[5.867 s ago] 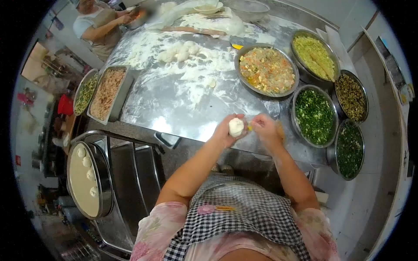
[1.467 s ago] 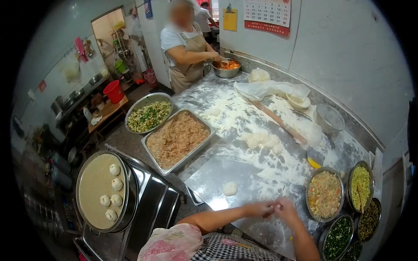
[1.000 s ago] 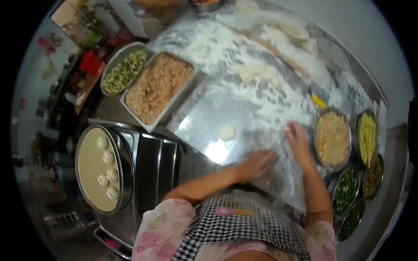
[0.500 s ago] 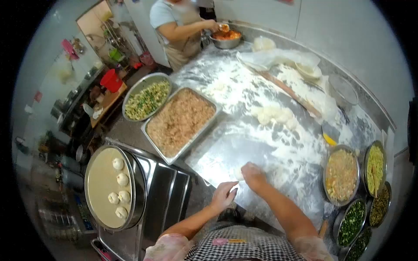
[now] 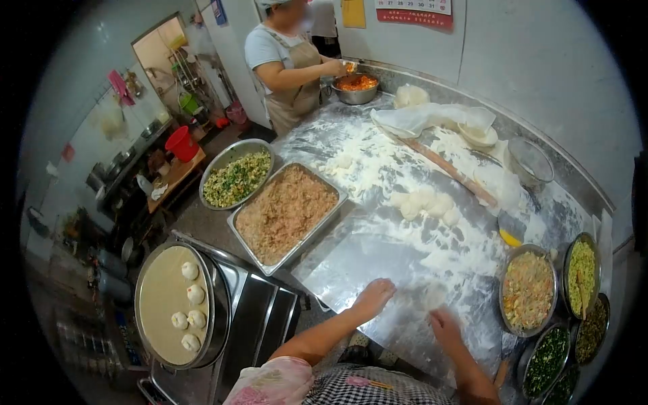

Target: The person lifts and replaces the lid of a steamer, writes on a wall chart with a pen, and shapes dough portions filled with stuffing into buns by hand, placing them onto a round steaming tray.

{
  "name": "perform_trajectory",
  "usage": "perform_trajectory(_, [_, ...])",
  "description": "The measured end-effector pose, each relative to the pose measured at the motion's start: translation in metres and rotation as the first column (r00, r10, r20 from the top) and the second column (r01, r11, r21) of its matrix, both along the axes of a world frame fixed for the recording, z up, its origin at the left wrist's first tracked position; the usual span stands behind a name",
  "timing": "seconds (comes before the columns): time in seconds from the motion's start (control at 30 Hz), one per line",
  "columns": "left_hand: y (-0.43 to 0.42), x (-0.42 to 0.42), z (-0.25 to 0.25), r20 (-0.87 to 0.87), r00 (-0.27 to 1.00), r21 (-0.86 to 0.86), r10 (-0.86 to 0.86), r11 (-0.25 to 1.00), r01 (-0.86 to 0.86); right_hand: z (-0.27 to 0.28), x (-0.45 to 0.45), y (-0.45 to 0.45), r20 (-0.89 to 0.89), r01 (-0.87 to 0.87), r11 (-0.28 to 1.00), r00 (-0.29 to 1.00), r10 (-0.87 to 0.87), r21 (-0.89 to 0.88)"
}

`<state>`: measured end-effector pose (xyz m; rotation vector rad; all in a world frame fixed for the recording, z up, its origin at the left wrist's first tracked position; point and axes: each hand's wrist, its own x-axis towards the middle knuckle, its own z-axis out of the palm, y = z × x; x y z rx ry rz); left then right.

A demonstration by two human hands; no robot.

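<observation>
At the front edge of the surface (image 5: 337,264), left hand (image 5: 374,300) back-up, right hand (image 5: 446,327) blurred near a faint pale round (image 5: 432,294), probably dough; neither grip readable; seemingly mid-shaping, the next move calling for even pressing.

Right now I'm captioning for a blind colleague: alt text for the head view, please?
Two bare hands, apart, over a floury metal table. Dough balls lie beyond, food bowls right, and five buns in a round pan left.
</observation>
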<state>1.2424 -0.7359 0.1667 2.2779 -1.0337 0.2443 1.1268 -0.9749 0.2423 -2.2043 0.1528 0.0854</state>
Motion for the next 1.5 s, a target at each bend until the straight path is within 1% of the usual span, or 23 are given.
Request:
perform_trajectory(0.07, [0.008, 0.001, 0.007, -0.106, 0.993, 0.08, -0.047, 0.995, 0.055, -0.006, -0.017, -0.018, -0.017, 0.038, 0.999, 0.999, -0.038, -0.013])
perform_trajectory(0.13, [0.009, -0.001, 0.044, -0.247, 0.968, 0.214, -0.038, 0.972, 0.092, -0.002, -0.028, -0.022, -0.036, 0.076, 0.997, 0.996, -0.076, 0.006])
perform_trajectory(0.17, [0.006, 0.004, 0.067, -0.406, 0.914, 0.404, 0.002, 0.897, 0.177, 0.002, -0.032, -0.023, -0.047, 0.095, 0.995, 0.994, -0.094, 0.028])
perform_trajectory(0.27, [-0.006, -0.004, 0.061, 0.043, 0.999, 0.455, 0.003, 0.89, -0.022, 0.025, -0.039, -0.021, -0.169, 0.146, 0.984, 0.977, -0.128, 0.098])
perform_trajectory(0.3, [-0.006, -0.007, 0.066, -0.144, 0.99, 0.656, 0.004, 0.749, 0.093, 0.028, -0.038, -0.019, -0.228, 0.162, 0.98, 0.965, -0.131, 0.12])
perform_trajectory(0.4, [-0.011, -0.002, 0.07, -0.087, 0.995, 0.596, 0.054, 0.803, 0.008, 0.011, -0.043, -0.018, 0.0, 0.13, 0.991, 0.992, -0.13, 0.018])
perform_trajectory(0.5, [-0.017, 0.01, 0.068, -0.064, 0.995, 0.591, 0.082, 0.806, -0.028, 0.008, -0.043, -0.013, -0.006, 0.147, 0.981, 0.989, -0.148, 0.125])
perform_trajectory(0.6, [-0.02, 0.018, 0.066, -0.049, 0.992, 0.592, 0.114, 0.804, -0.063, 0.013, -0.044, -0.008, -0.128, 0.251, 0.941, 0.966, -0.226, 0.228])
perform_trajectory(0.73, [-0.023, 0.018, 0.068, -0.053, 0.989, 0.583, 0.138, 0.809, -0.081, -0.019, -0.053, -0.018, -0.174, 0.271, 0.914, 0.958, -0.227, 0.301])
perform_trajectory(0.83, [-0.024, 0.033, 0.038, -0.313, 0.925, 0.433, 0.217, 0.899, -0.065, -0.018, -0.056, -0.023, -0.163, 0.196, 0.941, 0.974, -0.155, 0.275])
perform_trajectory(0.93, [-0.014, 0.011, 0.095, -0.216, 0.941, 0.431, 0.259, 0.891, -0.146, -0.023, -0.054, -0.027, -0.154, 0.17, 0.959, 0.979, -0.138, 0.228])
perform_trajectory(0.97, [-0.008, 0.004, 0.065, -0.165, 0.975, 0.538, 0.15, 0.842, -0.038, -0.02, -0.054, -0.025, -0.162, 0.181, 0.959, 0.976, -0.147, 0.22])
perform_trajectory(1.07, [0.0, -0.019, 0.067, -0.178, 0.979, 0.679, 0.103, 0.733, 0.046, -0.036, -0.057, -0.028, -0.168, 0.207, 0.965, 0.969, -0.179, 0.163])
perform_trajectory(1.1, [-0.001, -0.016, 0.065, -0.116, 0.99, 0.626, 0.08, 0.78, 0.011, -0.041, -0.059, -0.027, -0.172, 0.214, 0.967, 0.967, -0.19, 0.137])
perform_trajectory(1.2, [0.004, 0.003, 0.08, -0.609, 0.767, 0.273, 0.202, 0.961, -0.037, -0.032, -0.053, -0.023, -0.139, 0.232, 0.888, 0.972, -0.191, 0.398])
perform_trajectory(1.23, [0.02, 0.002, 0.044, -0.524, 0.841, -0.019, 0.139, 0.984, -0.174, -0.021, -0.047, -0.021, -0.091, 0.19, 0.925, 0.981, -0.169, 0.33])
perform_trajectory(1.27, [0.022, -0.002, 0.072, -0.507, 0.803, -0.032, 0.313, 0.924, -0.38, 0.0, -0.039, -0.016, -0.068, 0.162, 0.953, 0.987, -0.149, 0.256])
perform_trajectory(1.3, [0.031, 0.001, 0.058, -0.542, 0.725, 0.122, 0.424, 0.894, -0.431, 0.01, -0.032, -0.012, 0.07, 0.114, 0.979, 0.989, -0.128, 0.17])
perform_trajectory(1.33, [0.03, -0.003, 0.068, -0.564, 0.659, 0.182, 0.498, 0.853, -0.489, 0.001, -0.031, -0.007, 0.003, 0.199, 0.967, 0.979, -0.202, 0.159])
perform_trajectory(1.37, [0.036, -0.002, 0.059, -0.63, 0.616, 0.161, 0.473, 0.855, -0.493, 0.029, -0.027, -0.003, -0.104, 0.177, 0.959, 0.982, -0.157, 0.222])
perform_trajectory(1.4, [0.032, -0.002, 0.077, -0.654, 0.559, 0.301, 0.511, 0.852, -0.428, 0.008, -0.027, -0.008, -0.062, 0.139, 0.975, 0.99, -0.13, 0.173])
perform_trajectory(1.43, [0.033, 0.003, 0.076, -0.693, 0.513, 0.365, 0.506, 0.86, -0.357, 0.013, -0.028, -0.007, -0.115, 0.136, 0.969, 0.987, -0.114, 0.207])
perform_trajectory(1.5, [0.032, 0.003, 0.073, -0.697, 0.564, 0.342, 0.443, 0.897, -0.282, 0.022, -0.019, 0.002, -0.157, 0.097, 0.975, 0.985, -0.066, 0.202])
